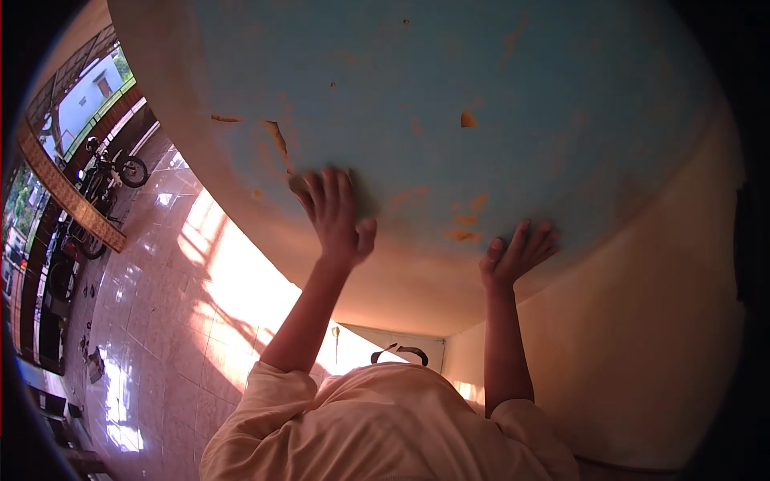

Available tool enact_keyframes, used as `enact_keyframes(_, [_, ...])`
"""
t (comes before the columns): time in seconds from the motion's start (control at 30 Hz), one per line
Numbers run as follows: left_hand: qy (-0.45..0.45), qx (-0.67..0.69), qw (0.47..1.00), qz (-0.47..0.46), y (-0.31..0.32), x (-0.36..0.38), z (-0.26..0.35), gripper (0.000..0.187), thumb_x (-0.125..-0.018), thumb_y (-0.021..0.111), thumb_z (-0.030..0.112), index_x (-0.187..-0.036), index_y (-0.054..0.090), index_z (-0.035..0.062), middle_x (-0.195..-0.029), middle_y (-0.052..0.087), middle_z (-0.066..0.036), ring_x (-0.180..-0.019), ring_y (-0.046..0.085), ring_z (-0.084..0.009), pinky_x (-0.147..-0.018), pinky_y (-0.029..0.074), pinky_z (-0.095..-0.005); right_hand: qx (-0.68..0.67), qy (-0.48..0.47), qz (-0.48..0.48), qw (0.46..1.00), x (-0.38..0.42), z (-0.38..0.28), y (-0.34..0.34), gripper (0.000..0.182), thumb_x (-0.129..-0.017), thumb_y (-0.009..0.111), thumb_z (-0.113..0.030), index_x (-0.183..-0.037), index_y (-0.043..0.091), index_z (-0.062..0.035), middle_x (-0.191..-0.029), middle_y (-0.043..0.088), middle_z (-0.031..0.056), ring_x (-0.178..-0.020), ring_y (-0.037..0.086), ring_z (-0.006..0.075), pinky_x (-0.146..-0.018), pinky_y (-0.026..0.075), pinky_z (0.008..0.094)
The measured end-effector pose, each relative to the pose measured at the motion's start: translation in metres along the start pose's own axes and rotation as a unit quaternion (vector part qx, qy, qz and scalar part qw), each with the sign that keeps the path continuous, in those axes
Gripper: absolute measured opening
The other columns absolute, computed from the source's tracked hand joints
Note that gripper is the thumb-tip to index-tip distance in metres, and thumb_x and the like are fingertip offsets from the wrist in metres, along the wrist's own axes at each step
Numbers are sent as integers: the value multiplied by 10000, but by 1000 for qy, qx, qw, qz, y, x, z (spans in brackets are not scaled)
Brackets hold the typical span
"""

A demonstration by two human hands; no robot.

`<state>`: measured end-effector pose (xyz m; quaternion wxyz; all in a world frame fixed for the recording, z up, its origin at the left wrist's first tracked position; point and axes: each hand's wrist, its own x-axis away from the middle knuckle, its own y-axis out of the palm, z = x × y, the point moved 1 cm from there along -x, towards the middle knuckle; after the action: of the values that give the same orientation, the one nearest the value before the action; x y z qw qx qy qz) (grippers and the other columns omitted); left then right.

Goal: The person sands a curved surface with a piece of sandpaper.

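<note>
Above my raised forearms spreads a large worn blue surface (401, 120) with brownish patches where the coating is chipped or peeled. My left hand (333, 212) lies against its lower part, fingers stretched out and thumb apart. A dark patch shows beside those fingers, and a torn brown crack (277, 136) runs down to the fingertips. Farther right, my right hand (521, 255) rests near the lower edge of the blue area, its fingers extended and thumb held away. Neither hand shows an object in it.
Shiny floor tiles (160, 297) with bright sunlight lie to the left. Parked motorcycles (100, 172) stand beyond them, near a wooden beam (68, 188). A plain wall (634, 337) rises on the right, and a pale door (433, 346) shows behind my body.
</note>
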<state>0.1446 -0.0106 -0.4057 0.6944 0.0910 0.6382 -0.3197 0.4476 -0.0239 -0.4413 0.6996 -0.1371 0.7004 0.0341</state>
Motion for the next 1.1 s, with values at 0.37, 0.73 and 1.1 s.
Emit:
enact_keyframes(0.37, [8,-59,997,-54,41,187,-36,813,-1007,315,582,-1579,190,17,-1657,104,-226,-1519,1,-478,-1156,4,-695,4,-1,6,1000,-4,-3,-3,564,-1078,284,-409,-1551,338,-107,-1651,175,198,-1527,92,437,-1188,-28,632])
enact_keyframes(0.73, [-23,-55,997,46,-54,-48,-55,783,-1034,231,554,-1578,179,-6,-1645,128,-254,-1512,55,-496,-1188,28,-623,12,-10,12,1000,-9,-2,-3,570,-1083,276,-403,-1532,354,-62,-1642,181,224,-1525,100,440,-1189,-23,632])
enact_keyframes(1.1, [-19,-56,996,-62,12,144,-60,872,-1004,360,596,-1563,156,-40,-1654,22,-248,-1507,-69,-497,-1147,-22,-709,10,5,13,1000,0,-5,2,577,-1076,272,-438,-1534,368,-102,-1647,180,205,-1521,108,449,-1181,-15,654])
